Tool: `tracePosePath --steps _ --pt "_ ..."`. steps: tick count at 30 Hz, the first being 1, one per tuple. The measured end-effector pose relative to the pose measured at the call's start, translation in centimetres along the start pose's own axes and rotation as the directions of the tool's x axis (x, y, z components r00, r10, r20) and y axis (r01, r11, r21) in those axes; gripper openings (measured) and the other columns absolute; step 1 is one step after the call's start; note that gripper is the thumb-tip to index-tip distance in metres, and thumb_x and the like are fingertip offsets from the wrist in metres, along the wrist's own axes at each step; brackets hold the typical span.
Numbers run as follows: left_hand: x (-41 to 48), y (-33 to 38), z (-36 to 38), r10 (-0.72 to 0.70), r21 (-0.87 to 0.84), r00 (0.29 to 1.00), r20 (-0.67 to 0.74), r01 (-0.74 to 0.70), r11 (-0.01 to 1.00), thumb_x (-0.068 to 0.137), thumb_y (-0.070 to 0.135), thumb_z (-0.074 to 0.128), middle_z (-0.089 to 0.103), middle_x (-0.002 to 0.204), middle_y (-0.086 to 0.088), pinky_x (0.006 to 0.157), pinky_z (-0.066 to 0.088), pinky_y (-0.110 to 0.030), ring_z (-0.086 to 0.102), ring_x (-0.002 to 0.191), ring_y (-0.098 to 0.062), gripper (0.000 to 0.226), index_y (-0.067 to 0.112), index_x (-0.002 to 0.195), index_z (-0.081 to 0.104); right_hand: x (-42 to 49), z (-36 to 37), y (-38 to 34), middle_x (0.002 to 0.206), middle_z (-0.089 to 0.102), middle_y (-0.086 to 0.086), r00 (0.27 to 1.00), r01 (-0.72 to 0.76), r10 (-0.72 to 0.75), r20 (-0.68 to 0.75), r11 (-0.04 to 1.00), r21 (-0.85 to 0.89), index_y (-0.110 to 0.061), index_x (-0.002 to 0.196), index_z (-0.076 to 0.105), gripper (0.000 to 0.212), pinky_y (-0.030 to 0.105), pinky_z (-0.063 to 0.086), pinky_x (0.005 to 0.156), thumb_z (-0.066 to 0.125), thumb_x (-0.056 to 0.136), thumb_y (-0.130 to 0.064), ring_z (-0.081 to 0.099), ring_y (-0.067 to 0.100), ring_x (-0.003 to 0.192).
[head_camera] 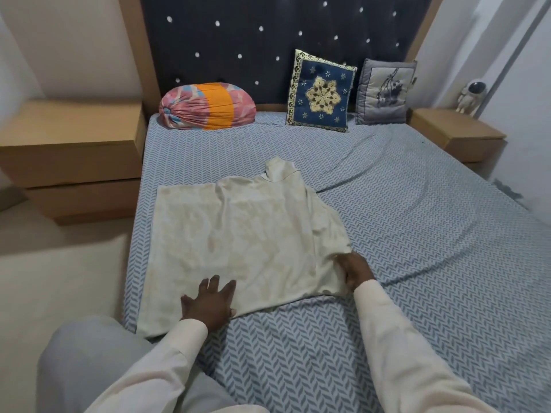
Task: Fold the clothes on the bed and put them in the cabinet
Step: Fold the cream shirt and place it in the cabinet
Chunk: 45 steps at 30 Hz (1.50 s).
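Note:
A cream garment (pixel 238 242) lies spread flat on the blue patterned bed (pixel 417 234), its collar pointing toward the headboard. My left hand (pixel 210 302) rests flat on the garment's near edge with fingers apart. At the garment's near right corner, my right hand (pixel 354 271) is closed on the cloth. Both sleeves are cream. No cabinet shows in this view.
A pink and orange bolster (pixel 207 106), a blue embroidered cushion (pixel 320 92) and a grey cushion (pixel 384 92) line the headboard. Wooden bedside units stand at left (pixel 71 150) and right (pixel 456 134); a small astronaut figure (pixel 472 95) sits on the right one.

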<state>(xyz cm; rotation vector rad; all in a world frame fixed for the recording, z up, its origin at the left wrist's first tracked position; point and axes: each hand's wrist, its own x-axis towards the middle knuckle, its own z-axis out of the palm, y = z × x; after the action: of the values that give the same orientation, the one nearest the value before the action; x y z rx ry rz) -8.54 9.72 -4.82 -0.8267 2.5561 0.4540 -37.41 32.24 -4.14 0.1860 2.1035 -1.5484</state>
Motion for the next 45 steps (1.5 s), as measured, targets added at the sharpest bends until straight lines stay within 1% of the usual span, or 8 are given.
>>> tracePosePath --steps 4,9,15,22,26,31,39,45 --pt "0.0 0.1 0.0 -0.008 -0.020 1.000 0.018 0.008 1.000 0.094 0.049 0.049 -0.007 0.162 -0.002 0.108 0.016 -0.069 -0.008 0.149 -0.025 0.073 0.042 0.152 0.005 -1.0 -2.9 1.2 0.111 0.069 0.019 0.995 -0.044 -0.016 0.100 0.822 0.568 -0.012 0.106 0.057 0.027 0.054 0.054 0.085 0.065 0.083 0.000 0.069 0.029 0.093" --pt "-0.1 0.1 0.0 -0.018 -0.040 1.000 0.021 0.018 0.999 0.093 0.048 0.050 -0.007 0.162 0.001 0.106 0.016 -0.070 -0.009 0.149 -0.023 0.073 0.045 0.151 0.006 -3.0 -6.3 1.6 0.093 0.070 0.006 0.995 0.048 -0.097 0.013 0.594 0.803 -0.026 0.083 0.056 0.044 0.038 0.054 0.080 0.041 0.083 0.015 0.070 0.019 0.079" --pt "0.4 0.2 -0.1 -0.027 -0.034 0.999 0.031 0.028 0.999 0.091 0.048 0.052 -0.003 0.160 0.001 0.102 0.025 -0.068 -0.006 0.148 -0.024 0.074 0.045 0.150 0.006 -2.5 -8.3 2.1 0.066 0.042 0.007 0.914 0.060 0.114 -0.390 0.912 0.407 -0.011 0.081 0.054 0.004 0.014 0.028 0.036 0.051 0.083 -0.010 0.041 0.017 0.037" --pt "1.0 0.3 -0.4 -0.054 -0.029 0.998 0.011 0.054 0.998 0.084 0.049 0.060 0.011 0.151 0.000 0.095 0.034 -0.062 0.009 0.142 -0.025 0.078 0.046 0.146 0.012 -0.4 -4.9 0.5 0.137 0.046 0.020 0.950 -0.202 0.008 -0.311 0.776 -0.598 -0.014 0.121 0.063 0.050 0.045 0.036 0.104 0.061 0.082 -0.046 0.041 0.040 0.129" --pt "1.0 0.4 -0.4 -0.063 -0.031 0.998 0.018 0.064 0.997 0.084 0.049 0.061 0.010 0.152 0.001 0.096 0.034 -0.061 0.009 0.142 -0.025 0.079 0.046 0.147 0.013 0.4 -4.4 -1.3 0.128 0.058 0.021 0.993 -0.057 -0.014 -0.119 0.818 -0.573 -0.010 0.116 0.067 0.044 0.041 0.043 0.100 0.056 0.082 -0.036 0.054 0.038 0.119" --pt "0.8 0.4 -0.4 -0.054 -0.019 0.998 0.030 0.054 0.998 0.087 0.050 0.059 0.007 0.155 -0.001 0.097 0.033 -0.062 0.006 0.144 -0.027 0.080 0.045 0.149 0.009 -1.9 -8.4 -3.4 0.088 0.074 0.014 0.936 -0.299 0.284 0.208 0.953 0.043 -0.008 0.103 0.070 0.022 0.037 0.059 0.060 0.062 0.090 -0.024 0.070 0.028 0.073" --pt "0.5 0.3 -0.4 -0.048 -0.005 0.998 0.034 0.048 0.999 0.089 0.053 0.055 0.005 0.156 -0.001 0.099 0.030 -0.065 0.006 0.145 -0.027 0.079 0.045 0.150 0.006 -2.1 -13.9 -3.5 0.067 0.061 0.009 0.831 -0.292 0.333 0.445 0.943 -0.161 -0.002 0.083 0.060 0.024 0.012 0.031 0.032 0.078 0.068 0.001 0.046 0.007 0.040" --pt "0.8 0.5 -1.0 -0.061 -0.011 0.997 0.056 0.062 0.998 0.082 0.050 0.063 0.016 0.150 -0.002 0.100 0.038 -0.060 0.015 0.140 -0.029 0.082 0.043 0.147 0.014 0.6 -14.8 -2.4 0.064 0.061 0.009 0.781 -0.339 0.624 0.033 0.468 -0.816 -0.003 0.079 0.067 0.016 0.022 0.048 0.049 0.058 0.092 -0.007 0.057 0.015 0.050"
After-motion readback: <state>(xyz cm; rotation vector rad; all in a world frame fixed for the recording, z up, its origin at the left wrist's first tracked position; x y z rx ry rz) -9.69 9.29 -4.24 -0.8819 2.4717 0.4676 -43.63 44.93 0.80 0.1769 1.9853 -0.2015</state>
